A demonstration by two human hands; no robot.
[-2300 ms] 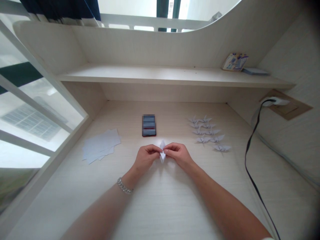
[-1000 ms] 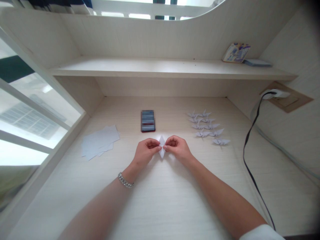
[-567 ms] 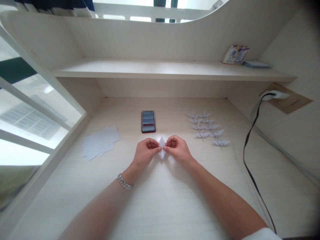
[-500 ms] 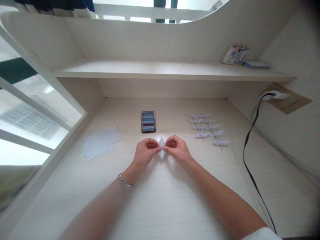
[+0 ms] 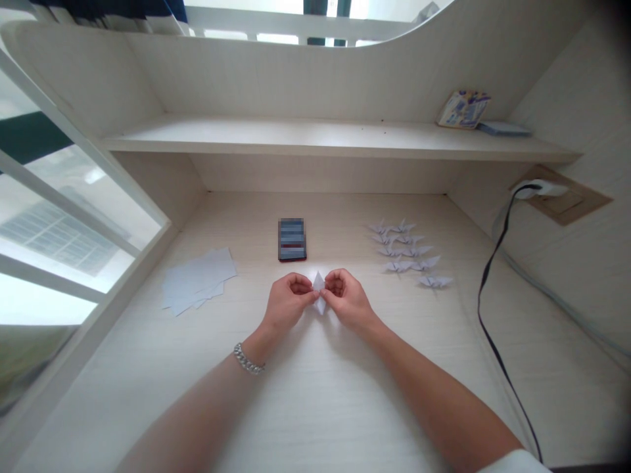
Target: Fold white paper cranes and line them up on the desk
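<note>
A small white folded paper [image 5: 319, 282], diamond-shaped with pointed ends at top and bottom, is held between both hands just above the desk. My left hand [image 5: 288, 299] pinches its left edge between thumb and curled fingers, and a chain bracelet circles that wrist. On the opposite edge, my right hand [image 5: 348, 297] grips the paper the same way, the two thumb tips close together at its middle. Several finished white paper cranes [image 5: 407, 249] stand in rows to the right of my hands. Loose white paper sheets [image 5: 200, 279] lie overlapping on the left.
A phone [image 5: 292, 240] with a blurred screen lies just beyond my hands. At the right, a black cable [image 5: 486, 309] runs from a wall socket [image 5: 562, 195] down across the desk. A shelf [image 5: 296, 135] spans the back, with a small colourful box [image 5: 463, 109] on it.
My thumbs have drawn slightly closer together over the middle of the folded paper. Both hands keep their grip, and the cranes, sheets and phone stay where they were.
</note>
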